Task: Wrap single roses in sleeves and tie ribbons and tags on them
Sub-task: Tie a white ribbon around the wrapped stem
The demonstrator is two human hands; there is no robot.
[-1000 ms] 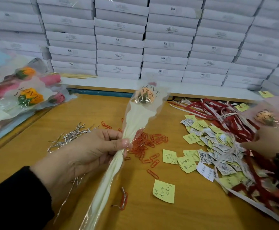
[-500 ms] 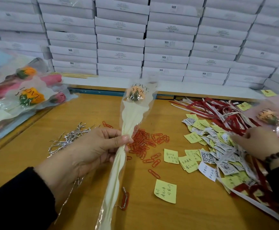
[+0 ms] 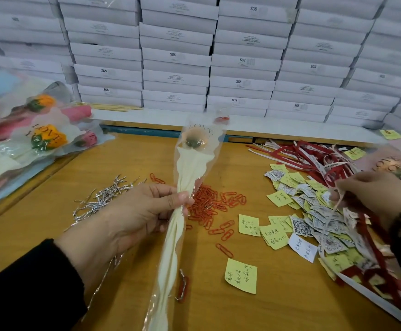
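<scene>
Left hand point(image 3: 144, 211) still grips the sleeved rose point(image 3: 196, 161), now more upright; right hand point(image 3: 376, 194) has lifted, pinching a ribbon point(image 3: 338, 201).

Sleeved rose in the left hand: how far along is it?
Done: the rose sits in its sleeve, gathered at the neck by the left hand. In hand: the right hand pinches a ribbon strip from the ribbon pile. Left: no ribbon or tag visible on it yet. Finished roses lie stacked at left.
</scene>
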